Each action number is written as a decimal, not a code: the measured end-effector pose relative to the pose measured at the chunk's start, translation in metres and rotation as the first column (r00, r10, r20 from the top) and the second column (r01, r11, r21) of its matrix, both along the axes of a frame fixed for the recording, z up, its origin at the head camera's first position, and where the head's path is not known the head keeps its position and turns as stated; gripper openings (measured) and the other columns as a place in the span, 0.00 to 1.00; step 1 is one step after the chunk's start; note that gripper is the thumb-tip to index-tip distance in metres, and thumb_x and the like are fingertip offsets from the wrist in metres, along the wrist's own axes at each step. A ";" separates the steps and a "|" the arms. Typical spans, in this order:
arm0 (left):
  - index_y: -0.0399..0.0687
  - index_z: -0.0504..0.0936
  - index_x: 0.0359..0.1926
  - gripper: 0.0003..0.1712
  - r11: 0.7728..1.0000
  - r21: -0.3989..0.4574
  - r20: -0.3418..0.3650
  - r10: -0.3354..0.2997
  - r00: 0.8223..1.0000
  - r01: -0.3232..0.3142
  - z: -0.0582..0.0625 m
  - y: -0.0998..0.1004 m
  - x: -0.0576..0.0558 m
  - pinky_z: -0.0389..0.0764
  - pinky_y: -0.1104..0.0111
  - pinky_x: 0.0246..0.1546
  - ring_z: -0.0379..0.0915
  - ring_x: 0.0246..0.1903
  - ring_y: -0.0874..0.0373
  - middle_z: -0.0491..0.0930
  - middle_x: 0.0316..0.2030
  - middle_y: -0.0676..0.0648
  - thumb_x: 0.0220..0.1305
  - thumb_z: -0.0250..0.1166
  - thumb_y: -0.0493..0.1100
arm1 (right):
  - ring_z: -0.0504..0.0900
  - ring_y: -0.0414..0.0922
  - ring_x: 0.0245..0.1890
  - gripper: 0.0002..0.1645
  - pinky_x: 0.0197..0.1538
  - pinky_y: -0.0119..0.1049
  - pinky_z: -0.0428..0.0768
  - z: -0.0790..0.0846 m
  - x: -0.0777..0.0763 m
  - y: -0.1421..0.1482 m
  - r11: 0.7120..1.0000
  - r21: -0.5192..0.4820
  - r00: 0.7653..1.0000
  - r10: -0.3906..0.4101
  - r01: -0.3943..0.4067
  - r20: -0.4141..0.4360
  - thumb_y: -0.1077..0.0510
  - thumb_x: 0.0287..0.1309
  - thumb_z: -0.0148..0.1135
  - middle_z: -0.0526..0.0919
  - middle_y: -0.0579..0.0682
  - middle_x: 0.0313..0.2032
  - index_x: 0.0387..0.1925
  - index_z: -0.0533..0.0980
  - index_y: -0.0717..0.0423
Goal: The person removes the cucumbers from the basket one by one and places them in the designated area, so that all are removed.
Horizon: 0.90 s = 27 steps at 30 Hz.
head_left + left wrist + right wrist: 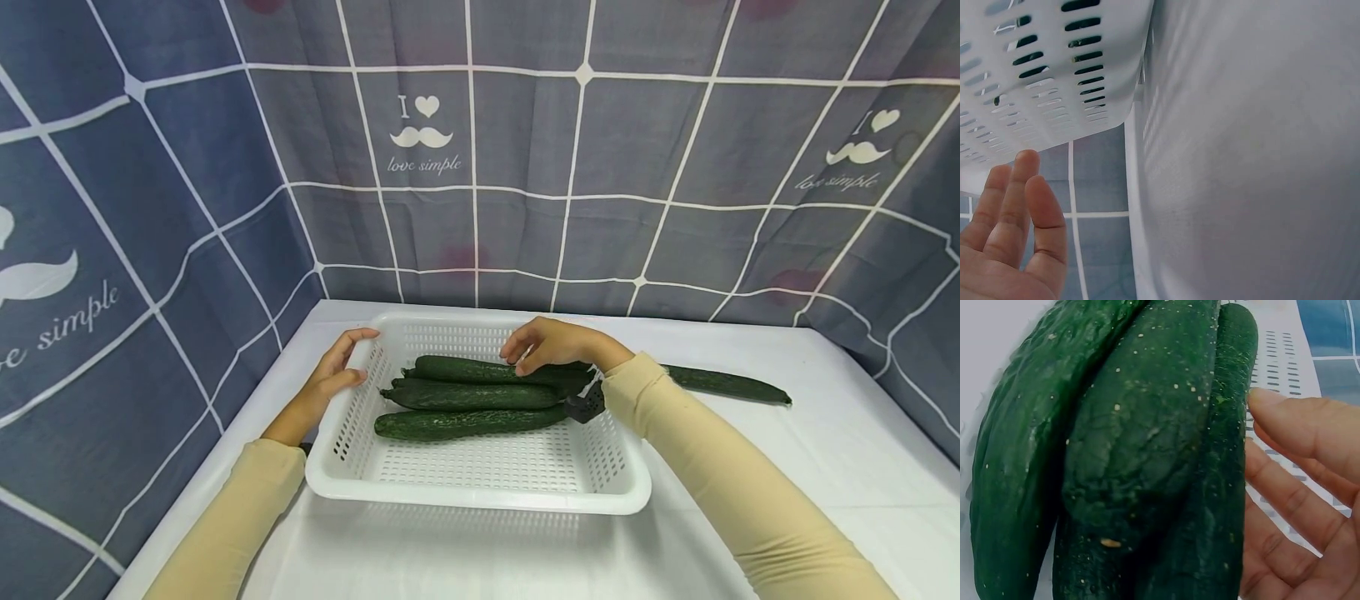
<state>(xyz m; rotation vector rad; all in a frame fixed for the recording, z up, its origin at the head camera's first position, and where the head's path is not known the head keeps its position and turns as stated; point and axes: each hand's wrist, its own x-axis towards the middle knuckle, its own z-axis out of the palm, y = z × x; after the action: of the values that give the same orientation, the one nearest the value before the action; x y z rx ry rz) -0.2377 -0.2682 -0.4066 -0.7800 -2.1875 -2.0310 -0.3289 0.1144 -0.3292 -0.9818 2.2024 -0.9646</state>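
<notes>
Several long dark green cucumbers (472,422) lie side by side in a white perforated plastic basket (480,497). At the basket's left end, my left hand (326,385) rests against the rim; the left wrist view shows its fingers (1044,212) nearly straight beside the slotted wall. My right hand (558,343) is over the back right part of the basket, fingers loosely bent and pointing left. Seen from the right wrist, that hand's thumb and fingers (1291,506) lie along the side of the rearmost cucumber (1235,356), not wrapped round it.
Another cucumber (727,384) lies on the white tabletop (750,467) right of the basket, partly behind the right sleeve. A dark wrist device (585,404) hangs over the cucumbers' right ends. Grey-blue checked cloth (525,233) hangs behind the table and along both sides.
</notes>
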 end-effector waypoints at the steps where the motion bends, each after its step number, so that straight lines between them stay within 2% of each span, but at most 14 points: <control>1: 0.60 0.72 0.70 0.34 1.000 -0.001 0.002 0.001 1.000 -0.001 0.000 0.000 0.000 0.85 0.61 0.42 0.73 0.55 0.55 0.69 0.63 0.44 0.66 0.49 0.31 | 0.86 0.54 0.55 0.23 0.56 0.41 0.85 0.000 0.000 -0.001 1.000 0.008 1.000 -0.006 0.006 0.006 0.72 0.64 0.68 0.87 0.65 0.53 0.59 0.78 0.77; 10: 0.61 0.72 0.70 0.34 1.000 -0.002 0.004 0.006 1.000 -0.006 0.002 0.001 0.000 0.86 0.60 0.41 0.74 0.54 0.54 0.68 0.63 0.43 0.66 0.49 0.31 | 0.84 0.58 0.62 0.24 0.62 0.43 0.82 -0.001 0.002 -0.005 0.996 0.077 0.999 -0.033 0.034 -0.008 0.74 0.61 0.71 0.86 0.66 0.57 0.58 0.80 0.76; 18: 0.60 0.72 0.70 0.34 1.000 -0.001 -0.006 0.006 1.000 -0.006 0.002 0.001 0.000 0.85 0.63 0.42 0.73 0.54 0.56 0.70 0.63 0.46 0.66 0.49 0.30 | 0.88 0.48 0.51 0.21 0.58 0.41 0.83 -0.001 0.004 -0.009 0.985 0.143 0.988 -0.075 0.094 -0.135 0.70 0.56 0.76 0.91 0.57 0.48 0.52 0.85 0.68; 23: 0.61 0.72 0.70 0.35 1.000 0.001 -0.001 0.009 1.000 -0.009 0.001 0.001 0.000 0.85 0.63 0.42 0.72 0.55 0.56 0.70 0.63 0.48 0.65 0.49 0.30 | 0.89 0.46 0.49 0.20 0.56 0.40 0.84 -0.002 0.005 -0.011 0.982 0.155 0.984 -0.087 0.112 -0.158 0.69 0.56 0.77 0.91 0.55 0.46 0.51 0.86 0.66; 27: 0.60 0.72 0.70 0.35 1.000 -0.002 0.000 0.007 1.000 -0.007 0.001 0.000 0.000 0.85 0.63 0.42 0.73 0.54 0.56 0.70 0.63 0.47 0.66 0.49 0.30 | 0.88 0.47 0.49 0.19 0.55 0.40 0.84 -0.002 0.005 -0.010 0.981 0.149 0.985 -0.105 0.125 -0.139 0.69 0.57 0.77 0.91 0.55 0.46 0.51 0.86 0.66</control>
<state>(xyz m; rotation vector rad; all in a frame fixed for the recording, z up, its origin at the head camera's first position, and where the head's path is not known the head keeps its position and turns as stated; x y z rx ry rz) -0.2375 -0.2677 -0.4061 -0.7715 -2.1898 -2.0263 -0.3234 0.1041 -0.3310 -0.8746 2.4265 -0.7806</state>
